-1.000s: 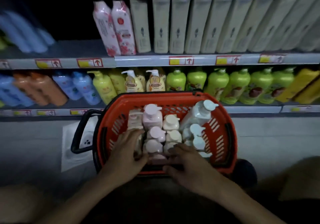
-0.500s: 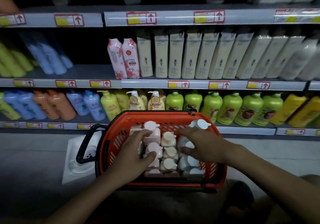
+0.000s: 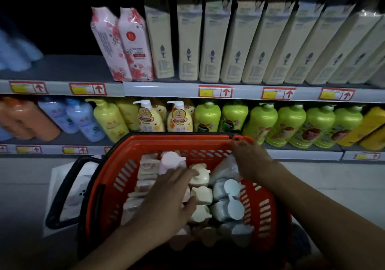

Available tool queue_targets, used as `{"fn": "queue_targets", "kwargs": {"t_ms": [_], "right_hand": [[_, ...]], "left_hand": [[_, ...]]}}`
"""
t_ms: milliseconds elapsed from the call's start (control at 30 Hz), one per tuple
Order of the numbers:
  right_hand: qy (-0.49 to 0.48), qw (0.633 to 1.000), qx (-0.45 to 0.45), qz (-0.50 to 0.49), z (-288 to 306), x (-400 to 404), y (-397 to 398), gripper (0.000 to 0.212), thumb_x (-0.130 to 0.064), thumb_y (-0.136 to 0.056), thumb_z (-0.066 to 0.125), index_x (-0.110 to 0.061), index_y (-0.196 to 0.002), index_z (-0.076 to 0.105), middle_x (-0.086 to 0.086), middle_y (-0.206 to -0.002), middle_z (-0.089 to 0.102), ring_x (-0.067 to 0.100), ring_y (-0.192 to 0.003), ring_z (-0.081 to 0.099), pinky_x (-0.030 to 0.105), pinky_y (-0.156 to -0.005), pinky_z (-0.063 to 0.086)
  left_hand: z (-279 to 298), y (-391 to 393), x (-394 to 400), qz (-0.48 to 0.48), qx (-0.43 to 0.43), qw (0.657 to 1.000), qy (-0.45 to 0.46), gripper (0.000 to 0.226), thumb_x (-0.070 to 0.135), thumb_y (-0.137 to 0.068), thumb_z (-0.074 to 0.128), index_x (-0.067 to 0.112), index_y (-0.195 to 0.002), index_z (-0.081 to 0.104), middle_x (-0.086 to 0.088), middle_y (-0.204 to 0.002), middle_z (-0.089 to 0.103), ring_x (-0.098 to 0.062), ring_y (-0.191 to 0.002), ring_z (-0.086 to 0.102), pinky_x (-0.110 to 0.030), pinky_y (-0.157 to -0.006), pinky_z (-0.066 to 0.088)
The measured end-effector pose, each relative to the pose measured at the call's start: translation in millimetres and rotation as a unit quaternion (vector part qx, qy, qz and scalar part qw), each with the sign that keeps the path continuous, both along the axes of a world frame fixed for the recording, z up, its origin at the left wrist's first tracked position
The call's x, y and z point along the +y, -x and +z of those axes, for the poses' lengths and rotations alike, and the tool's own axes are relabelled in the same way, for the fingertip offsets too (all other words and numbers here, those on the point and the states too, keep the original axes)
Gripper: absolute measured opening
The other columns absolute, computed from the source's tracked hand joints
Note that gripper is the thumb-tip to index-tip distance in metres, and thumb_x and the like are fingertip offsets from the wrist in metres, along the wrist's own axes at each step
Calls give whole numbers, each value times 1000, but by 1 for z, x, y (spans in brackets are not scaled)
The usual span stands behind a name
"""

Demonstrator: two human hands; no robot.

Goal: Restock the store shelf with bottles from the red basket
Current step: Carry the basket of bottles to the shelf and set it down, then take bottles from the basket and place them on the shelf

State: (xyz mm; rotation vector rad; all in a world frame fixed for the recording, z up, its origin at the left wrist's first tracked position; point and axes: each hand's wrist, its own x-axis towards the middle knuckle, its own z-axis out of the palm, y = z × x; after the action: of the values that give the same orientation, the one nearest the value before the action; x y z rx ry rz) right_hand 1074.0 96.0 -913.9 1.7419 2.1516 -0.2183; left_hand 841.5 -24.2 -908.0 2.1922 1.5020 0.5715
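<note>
On the far left, the middle shelf point(image 3: 62, 69) has an empty stretch beside two pink flowered packs point(image 3: 123, 44), and I guess the bottles should go there, but I cannot be sure. Below, the red basket point(image 3: 100, 186) stands on the floor close to the lowest shelf, full of pump bottles that stand tightly together: pink ones at the left, cream ones in the middle, pale blue ones at the right. The left hand point(image 3: 166, 203) lies over the pink and cream bottles with the fingers spread and quite straight; it touches them from above but it does not close around any of them. The tall pink bottle point(image 3: 171, 162) stands just beyond its fingertips. The right hand point(image 3: 252, 161) is at the far right corner of the basket, with its fingers curled around the top of a pale blue bottle point(image 3: 226, 169) that leans to the right, though the hand hides the pump itself. The risk is here: the bottles are packed close, so pulling this one up can catch a neighbour's pump and tip it. Also the bottle leans, and a grip only at its top can slip. The light is weak, which makes misjudging easy. The green bottles point(image 3: 260, 121) on the shelf behind are near and could be knocked.
</note>
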Motion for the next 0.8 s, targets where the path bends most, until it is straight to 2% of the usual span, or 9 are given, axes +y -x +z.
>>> {"fn": "queue_targets", "kwargs": {"t_ms": [100, 233, 400, 533, 633, 700, 800], "right_hand": [[-8, 998, -45, -39, 0, 8, 6, 67, -22, -94, 58, -12, -151, 25, 19, -146, 43, 42, -131, 46, 53, -101, 44], [9, 1000, -5, -23, 0, 9, -10, 67, -19, -93, 59, -14, -151, 26, 19, -146, 42, 45, -133, 42, 55, -107, 40], [-2, 995, 97, 26, 16, 4, -22, 56, -21, -77, 68, -16, -131, 52, 11, -126, 63, 35, -117, 59, 43, -98, 49], [-67, 991, 87, 81, 33, -11, 3, 44, -32, -77, 69, -15, -117, 60, 10, -113, 67, 34, -107, 62, 41, -84, 54], [-112, 985, 79, 102, 56, -26, 19, 45, -42, -80, 69, -18, -117, 61, 9, -110, 67, 32, -107, 61, 40, -80, 55], [-163, 978, 90, 95, 82, -35, 26, 44, -50, -79, 69, -19, -110, 62, 10, -106, 69, 33, -103, 63, 36, -75, 52], [-257, 955, 141, 44, 124, -52, 41, 48, -56, -77, 68, -15, -99, 60, 13, -96, 68, 37, -92, 65, 35, -67, 45]], "left_hand": [[-24, 24, -7, -19, 40, 999, 32, 41, 39, -87, 54, 43, -126, 44, 22, -126, 50, -3, -115, 50, -27, -93, 45], [-37, 57, 3, -26, 44, 995, 80, 46, 39, -86, 60, 44, -130, 44, 26, -133, 46, -1, -126, 47, -30, -101, 45], [-27, 55, 4, -11, 8, 998, 55, 45, 31, -86, 64, 42, -127, 47, 25, -128, 46, -1, -123, 47, -29, -99, 44], [-11, 27, -3, -45, -5, 999, 25, 50, 37, -86, 60, 40, -133, 41, 24, -132, 42, 0, -122, 45, -26, -95, 45], [1, 12, -4, -43, -32, 998, 16, 60, 37, -88, 62, 35, -141, 34, 17, -139, 42, -3, -127, 42, -26, -99, 43], [3, 4, -4, -23, -63, 998, 18, 69, 39, -88, 64, 33, -146, 29, 14, -146, 40, -4, -133, 38, -23, -103, 38], [12, -7, -5, 11, -119, 991, 56, 89, 44, -86, 68, 33, -154, 13, 24, -148, 28, 9, -134, 26, -14, -102, 26]]}}
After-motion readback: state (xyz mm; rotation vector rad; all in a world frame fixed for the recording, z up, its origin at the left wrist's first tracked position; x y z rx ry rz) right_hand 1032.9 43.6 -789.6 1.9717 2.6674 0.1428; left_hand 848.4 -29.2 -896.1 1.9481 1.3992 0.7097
